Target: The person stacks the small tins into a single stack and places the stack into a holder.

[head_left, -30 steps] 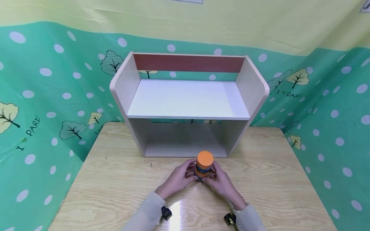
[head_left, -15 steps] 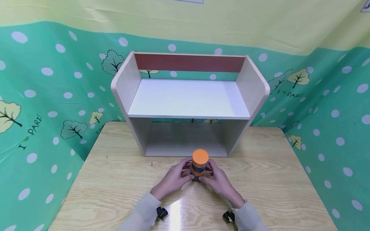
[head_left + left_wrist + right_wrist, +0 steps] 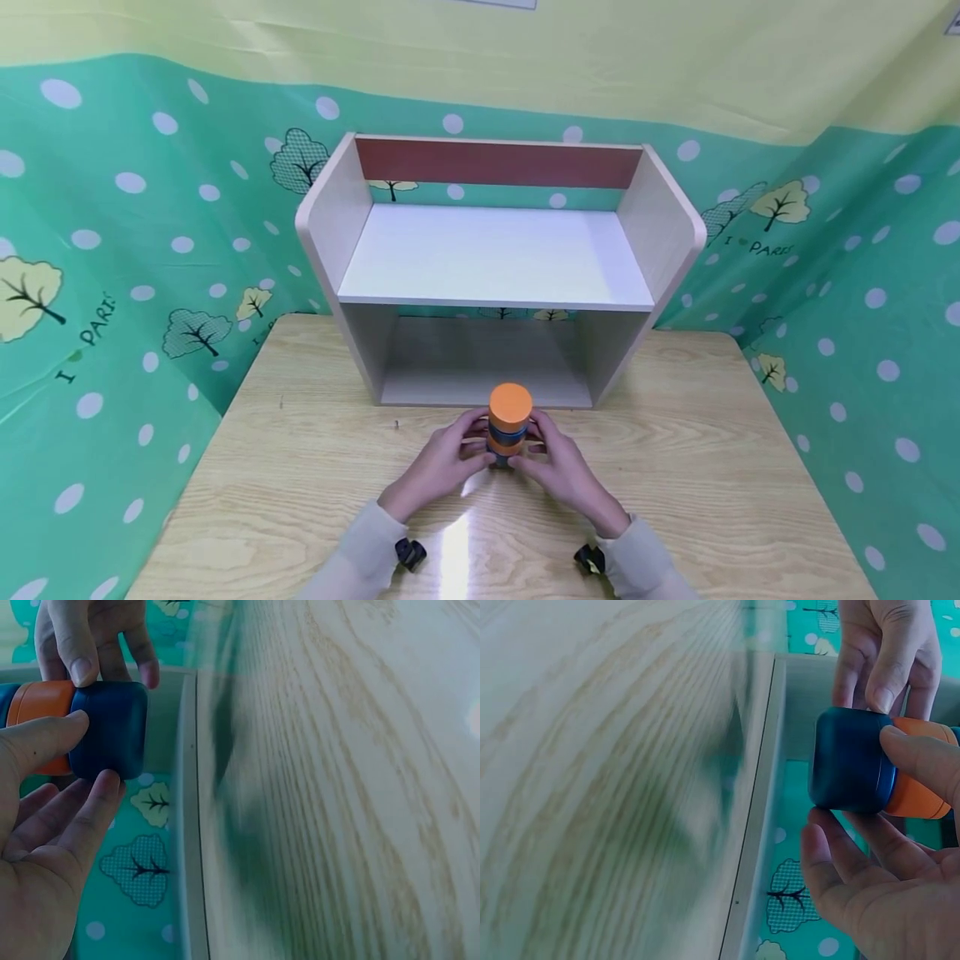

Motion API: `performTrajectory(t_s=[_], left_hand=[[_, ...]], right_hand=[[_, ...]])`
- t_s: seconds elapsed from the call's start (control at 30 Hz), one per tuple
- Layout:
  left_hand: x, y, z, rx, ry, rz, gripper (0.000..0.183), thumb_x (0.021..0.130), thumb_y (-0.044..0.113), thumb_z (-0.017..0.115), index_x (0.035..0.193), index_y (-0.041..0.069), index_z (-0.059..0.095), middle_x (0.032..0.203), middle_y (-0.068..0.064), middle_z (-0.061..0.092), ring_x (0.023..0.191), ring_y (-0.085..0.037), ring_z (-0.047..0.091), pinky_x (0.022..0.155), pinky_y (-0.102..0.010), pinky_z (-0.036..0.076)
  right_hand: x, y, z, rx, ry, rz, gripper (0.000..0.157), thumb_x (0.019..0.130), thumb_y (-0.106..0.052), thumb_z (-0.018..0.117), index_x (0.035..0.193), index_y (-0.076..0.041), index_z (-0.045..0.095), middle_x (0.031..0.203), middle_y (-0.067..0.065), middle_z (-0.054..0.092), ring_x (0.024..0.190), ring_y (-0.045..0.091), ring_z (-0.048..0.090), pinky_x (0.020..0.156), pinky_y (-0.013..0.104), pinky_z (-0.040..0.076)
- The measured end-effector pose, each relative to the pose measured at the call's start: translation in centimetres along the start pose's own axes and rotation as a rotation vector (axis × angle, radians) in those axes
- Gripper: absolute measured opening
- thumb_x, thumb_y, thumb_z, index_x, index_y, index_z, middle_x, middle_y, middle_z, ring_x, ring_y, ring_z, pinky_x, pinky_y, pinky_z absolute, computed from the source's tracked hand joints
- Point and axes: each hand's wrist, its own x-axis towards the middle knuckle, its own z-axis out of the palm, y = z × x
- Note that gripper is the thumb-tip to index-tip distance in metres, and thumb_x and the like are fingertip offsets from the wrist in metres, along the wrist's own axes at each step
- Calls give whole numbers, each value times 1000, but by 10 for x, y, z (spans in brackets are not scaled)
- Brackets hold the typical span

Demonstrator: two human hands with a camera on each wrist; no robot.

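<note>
Both hands hold a stack of round containers [image 3: 511, 408], banded in orange and dark blue with an orange top, in front of the shelf. My left hand [image 3: 435, 467] grips it from the left, and my right hand [image 3: 561, 467] from the right. In the left wrist view, the thumb of my left hand [image 3: 45, 840] lies against the dark blue base [image 3: 112, 731], with fingers beneath and the other hand opposite. The right wrist view shows the thumb of my right hand [image 3: 900, 885] by the orange band [image 3: 924, 771]. A gap shows between the base and the tabletop.
A two-level shelf [image 3: 495, 254] with pale sides and a dark red back bar stands at the back of the wood-grain table [image 3: 712, 467]. A green curtain [image 3: 135, 250] with dots and trees hangs behind and at both sides.
The stack of containers has moved left and slightly away from me, with both hands moving along. Their grip looks the same. The view has shifted slightly.
</note>
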Motion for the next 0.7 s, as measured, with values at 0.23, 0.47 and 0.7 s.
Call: performTrajectory(t_s=[0.23,0.47,0.7], left_hand=[[-2,6,-6,15,7,-7,66,93,9,72,150,16,40,137,-6,58,125,-18,56,99,-32,51],[-1,12,-10,18,2,8,67,93,10,72,151,14,39,137,-7,58,125,-17,57,98,-28,51],[0,18,-15,3,-7,52,67,94,14,72,152,15,38,139,-7,57,125,-18,56,99,-32,51]], right_hand=[[2,-8,1,8,5,-5,71,88,-8,78,148,-17,41,131,7,62,119,23,59,97,52,51],[1,-29,0,9,23,12,72,86,2,76,148,-7,40,132,14,60,120,31,58,98,57,49],[0,-39,-5,1,20,-18,72,87,1,76,149,-6,38,134,15,59,121,31,58,98,56,49]])
